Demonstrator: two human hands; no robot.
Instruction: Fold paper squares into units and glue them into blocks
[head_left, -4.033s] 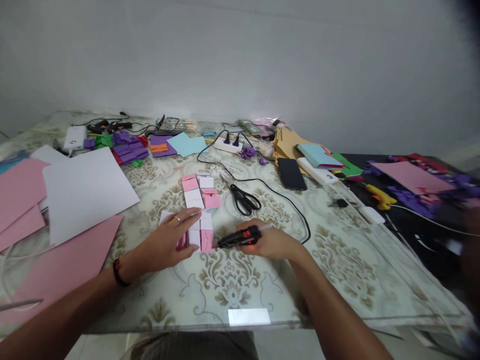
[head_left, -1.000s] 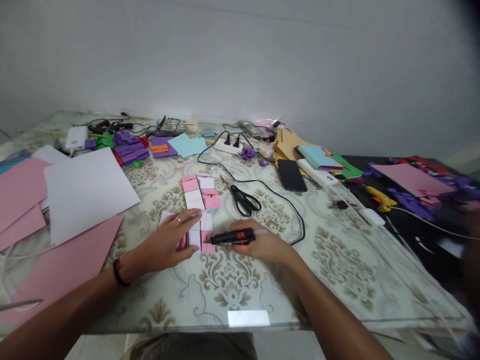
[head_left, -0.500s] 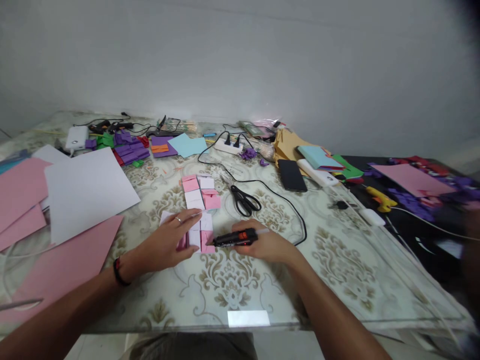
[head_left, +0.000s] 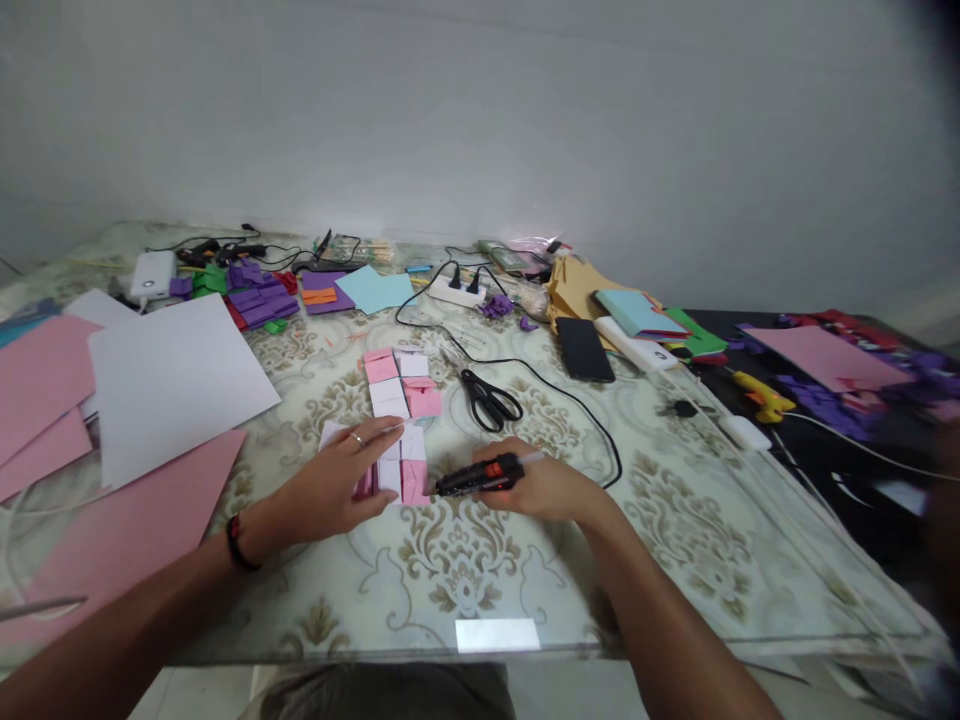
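Note:
Folded pink and white paper pieces (head_left: pixel 386 394) lie in two columns at the middle of the table. My left hand (head_left: pixel 337 485) rests on their lower left part with its fingers spread, pressing the paper down. My right hand (head_left: pixel 536 485) is wrapped round a black glue gun (head_left: pixel 480 474) with an orange-red part. The gun's nozzle points left, close to the right edge of the lower pink piece (head_left: pixel 414 481). Black-handled scissors (head_left: pixel 489 400) lie above my right hand.
White (head_left: pixel 180 380) and pink sheets (head_left: pixel 135 530) cover the left side. A phone (head_left: pixel 585 350), power strip (head_left: pixel 457 291) and black cord lie beyond the scissors. A yellow glue gun (head_left: pixel 761 397) is on the right.
My right hand has moved slightly right with the black glue gun, and the nozzle has shifted off the lower pink piece towards its edge. My left hand has not moved.

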